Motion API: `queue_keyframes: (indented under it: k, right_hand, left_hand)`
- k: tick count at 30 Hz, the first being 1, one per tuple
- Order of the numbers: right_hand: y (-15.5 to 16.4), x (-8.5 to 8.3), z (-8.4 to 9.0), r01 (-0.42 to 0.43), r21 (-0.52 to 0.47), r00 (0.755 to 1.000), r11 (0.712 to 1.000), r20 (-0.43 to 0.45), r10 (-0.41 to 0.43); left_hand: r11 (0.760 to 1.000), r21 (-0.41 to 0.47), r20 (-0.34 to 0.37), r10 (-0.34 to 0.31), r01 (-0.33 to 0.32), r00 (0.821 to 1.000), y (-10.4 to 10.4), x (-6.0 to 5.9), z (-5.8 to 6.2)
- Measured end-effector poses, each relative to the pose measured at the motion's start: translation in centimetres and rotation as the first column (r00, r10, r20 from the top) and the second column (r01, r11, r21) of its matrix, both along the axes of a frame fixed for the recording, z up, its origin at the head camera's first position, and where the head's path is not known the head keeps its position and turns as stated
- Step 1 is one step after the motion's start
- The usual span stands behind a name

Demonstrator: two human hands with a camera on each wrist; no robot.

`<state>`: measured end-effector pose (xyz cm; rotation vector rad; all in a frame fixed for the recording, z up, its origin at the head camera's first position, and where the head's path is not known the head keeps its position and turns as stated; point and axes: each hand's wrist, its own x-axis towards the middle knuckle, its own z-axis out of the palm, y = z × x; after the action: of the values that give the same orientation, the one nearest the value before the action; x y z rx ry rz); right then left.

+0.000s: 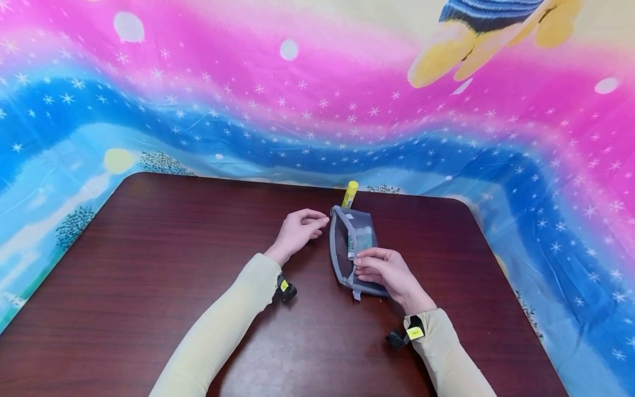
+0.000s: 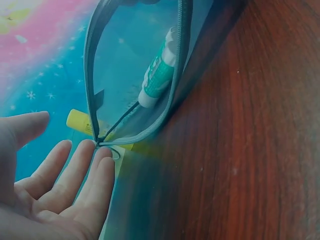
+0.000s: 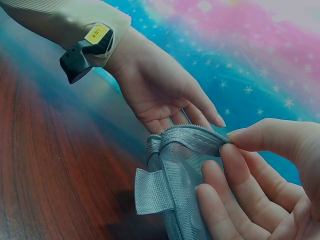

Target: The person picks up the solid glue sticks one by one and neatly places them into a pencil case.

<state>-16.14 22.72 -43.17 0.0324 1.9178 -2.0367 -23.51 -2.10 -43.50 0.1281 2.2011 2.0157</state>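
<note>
Head view shows us a grey mesh pouch lying near the middle of the dark wooden desk, its zipper mouth gaping toward our left. Our right hand pinches the pouch's near end, thumb and fingers curled onto the fabric, while our left hand rests just beside the far end, fingers relaxed and holding nothing. A yellow-capped stick lies just beyond the pouch. Left wrist view looks into the open mouth: a white and green tube lies inside, and our fingertips sit at the zipper's end, seemingly touching it. Right wrist view shows the right hand gripping the zipper edge by a grey fabric tab. We judge the pouch is being held open or readied for zipping; next the left hand would need to find the slider. Writing on the tube and the yellow wrist tags is too small to read.
</note>
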Motion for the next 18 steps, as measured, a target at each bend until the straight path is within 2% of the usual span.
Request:
queue_keyframes:
  k: [18]
  right_hand:
    - [0.08, -0.01, -0.27, -0.001, -0.008, 1.0, 1.0, -0.009, 0.001]
  left_hand:
    - [1.0, 0.011, -0.023, 0.01, -0.009, 1.0, -0.43, -0.19, 0.47]
